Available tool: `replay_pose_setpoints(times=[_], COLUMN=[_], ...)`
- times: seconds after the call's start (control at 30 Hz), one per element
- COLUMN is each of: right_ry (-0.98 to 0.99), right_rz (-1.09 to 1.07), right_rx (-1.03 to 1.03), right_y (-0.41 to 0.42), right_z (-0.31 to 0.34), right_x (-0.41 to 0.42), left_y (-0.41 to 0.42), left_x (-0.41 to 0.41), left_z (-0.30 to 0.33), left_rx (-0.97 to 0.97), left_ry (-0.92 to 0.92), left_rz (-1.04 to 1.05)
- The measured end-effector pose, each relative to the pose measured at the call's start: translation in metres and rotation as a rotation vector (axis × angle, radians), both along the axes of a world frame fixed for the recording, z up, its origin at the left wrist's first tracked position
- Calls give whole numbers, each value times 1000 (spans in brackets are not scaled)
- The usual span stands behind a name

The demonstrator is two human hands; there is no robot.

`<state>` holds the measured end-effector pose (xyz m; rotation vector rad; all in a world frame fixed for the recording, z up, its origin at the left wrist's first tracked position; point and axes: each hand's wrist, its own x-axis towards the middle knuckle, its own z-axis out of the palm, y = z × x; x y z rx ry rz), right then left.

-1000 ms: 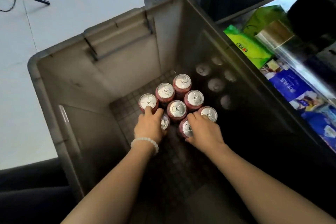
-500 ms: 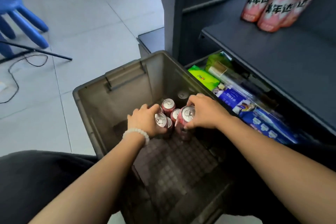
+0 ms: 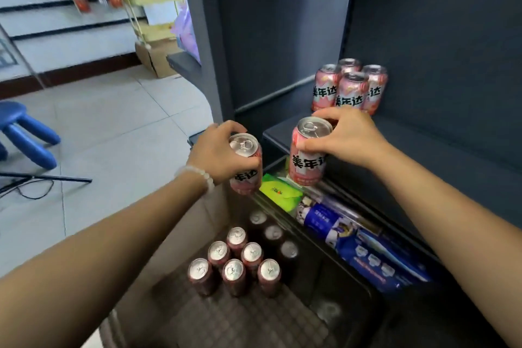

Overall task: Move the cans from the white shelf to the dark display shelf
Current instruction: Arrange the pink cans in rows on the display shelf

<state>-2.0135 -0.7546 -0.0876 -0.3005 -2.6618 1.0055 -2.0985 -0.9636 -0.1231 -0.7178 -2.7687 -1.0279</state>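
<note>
Both hands grip cans near dark shelf.

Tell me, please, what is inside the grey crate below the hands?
Inside the grey crate, six pink cans stand upright in a cluster on its gridded floor. Fainter can tops on the dark right wall look like reflections. The left forearm hides the crate's left side.

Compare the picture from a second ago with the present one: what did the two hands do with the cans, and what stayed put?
Each hand gripped a can down in the grey crate and lifted it out. Now the left hand holds its can above the crate, and the right hand carries its can up at the front edge of the dark shelf. The other cans in the crate remain standing.
</note>
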Motion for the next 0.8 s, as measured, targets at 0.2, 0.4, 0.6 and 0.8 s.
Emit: replay_pose_setpoints(times=[0.2,0.4,0.6,0.8], right_ry=[49,73,92,3], right_rz=[-173,-328,-357,-371], right_rx=[-59,-11,42,160], right_y=[45,81,91,90], right_z=[-3,-18,-19,-16], right_x=[-41,-86,-112,-118], left_y=[80,145,180,184], left_x=[-62,-111,-139,-156], left_z=[24,23,27,25], left_rx=[77,117,132,141], left_ry=[7,-45,-132,-224], left_rz=[-53,-145,-209,-222])
